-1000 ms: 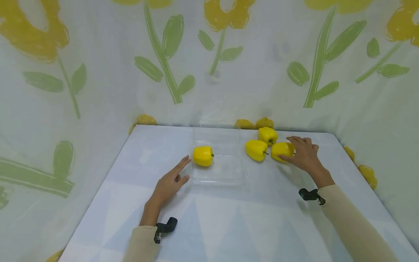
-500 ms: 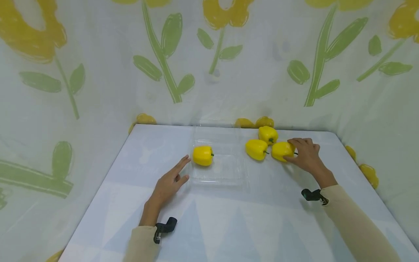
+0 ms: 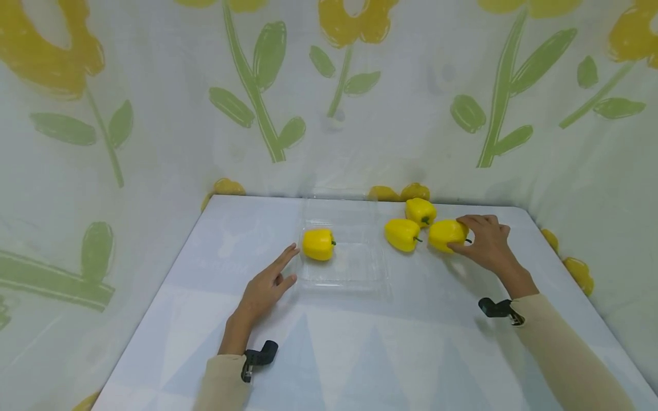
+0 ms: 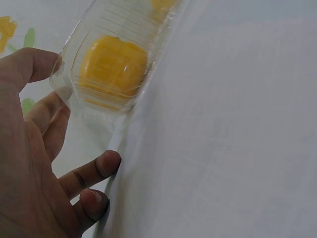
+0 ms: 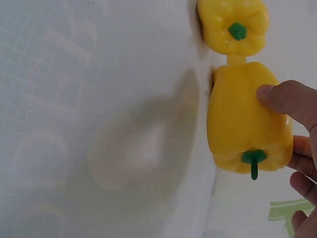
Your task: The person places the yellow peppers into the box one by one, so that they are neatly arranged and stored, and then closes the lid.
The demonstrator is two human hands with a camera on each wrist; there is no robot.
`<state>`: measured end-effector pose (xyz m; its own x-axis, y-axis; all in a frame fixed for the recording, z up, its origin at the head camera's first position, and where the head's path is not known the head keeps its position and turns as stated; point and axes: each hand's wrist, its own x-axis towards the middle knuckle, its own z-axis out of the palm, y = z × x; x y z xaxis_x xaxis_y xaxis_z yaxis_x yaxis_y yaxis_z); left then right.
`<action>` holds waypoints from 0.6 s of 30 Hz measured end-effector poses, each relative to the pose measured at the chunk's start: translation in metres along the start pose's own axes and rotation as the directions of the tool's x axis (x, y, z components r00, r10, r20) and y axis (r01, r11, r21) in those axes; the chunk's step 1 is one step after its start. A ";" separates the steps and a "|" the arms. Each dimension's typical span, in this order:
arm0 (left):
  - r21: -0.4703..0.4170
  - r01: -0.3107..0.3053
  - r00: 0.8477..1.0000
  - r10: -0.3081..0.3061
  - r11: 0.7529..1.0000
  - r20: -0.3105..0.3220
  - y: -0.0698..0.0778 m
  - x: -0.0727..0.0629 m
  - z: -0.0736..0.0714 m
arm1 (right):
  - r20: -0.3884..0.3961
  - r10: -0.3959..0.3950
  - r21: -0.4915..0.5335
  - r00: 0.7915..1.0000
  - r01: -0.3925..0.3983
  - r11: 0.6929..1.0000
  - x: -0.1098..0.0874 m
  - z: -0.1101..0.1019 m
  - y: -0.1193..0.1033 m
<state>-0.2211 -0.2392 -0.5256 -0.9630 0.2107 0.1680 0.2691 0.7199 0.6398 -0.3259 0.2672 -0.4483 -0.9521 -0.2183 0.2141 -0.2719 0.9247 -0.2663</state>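
My right hand [image 3: 488,242] pinches a yellow bell pepper [image 3: 446,236] between thumb and fingertips, on the right side of the table. In the right wrist view the thumb lies on the side of this bell pepper [image 5: 247,111], its green stem pointing away from the other peppers. A clear plastic box [image 3: 354,279] with its lid folded back holds another yellow bell pepper [image 3: 318,244] at its left side. My left hand [image 3: 264,291] is beside the box, fingers extended; in the left wrist view the fingertips touch the rim of the clear box [image 4: 77,94].
Two more yellow bell peppers, one in front [image 3: 402,234] and one behind [image 3: 420,212], lie between the box and my right hand. The white table [image 3: 339,354] ends at a flower-printed cloth wall [image 3: 390,142]. A small black camera is strapped to each wrist.
The fingers of my right hand have come round the rightmost bell pepper, and hand and pepper have shifted slightly right. The left hand and the box have stayed in place.
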 end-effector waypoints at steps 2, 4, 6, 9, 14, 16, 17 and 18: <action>-0.004 -0.001 1.000 0.001 1.000 0.000 0.000 0.000 0.000 | -0.009 -0.008 0.005 1.000 0.008 1.000 -0.001 -0.002 -0.002; -0.005 0.004 1.000 -0.004 1.000 0.004 0.000 -0.001 -0.001 | -0.008 -0.011 0.009 1.000 0.011 1.000 -0.003 -0.004 -0.004; -0.004 0.010 1.000 -0.010 1.000 0.009 0.000 -0.002 0.000 | -0.010 -0.009 0.017 1.000 0.009 1.000 -0.006 -0.007 -0.007; -0.004 0.016 1.000 -0.016 1.000 0.011 0.000 -0.002 0.001 | -0.024 -0.010 0.026 1.000 0.010 1.000 -0.009 -0.013 -0.011; 0.007 0.006 1.000 -0.006 1.000 0.000 0.000 -0.002 0.002 | -0.050 -0.025 0.031 0.998 0.027 0.999 -0.009 -0.018 -0.016; 0.010 0.001 1.000 -0.001 1.000 -0.002 0.000 -0.002 0.001 | -0.053 -0.031 0.033 0.998 0.032 0.999 -0.009 -0.018 -0.018; 0.012 -0.002 1.000 0.002 1.000 -0.004 0.000 -0.001 0.001 | -0.053 -0.033 0.035 0.998 0.035 0.999 -0.009 -0.019 -0.020; 0.011 -0.003 1.000 0.004 1.000 -0.004 0.000 -0.001 0.001 | -0.052 -0.035 0.037 0.998 0.037 0.999 -0.009 -0.019 -0.021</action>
<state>-0.2203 -0.2389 -0.5266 -0.9621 0.2105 0.1733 0.2726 0.7267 0.6306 -0.3090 0.2556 -0.4264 -0.9334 -0.2339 0.2721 -0.3119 0.9038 -0.2929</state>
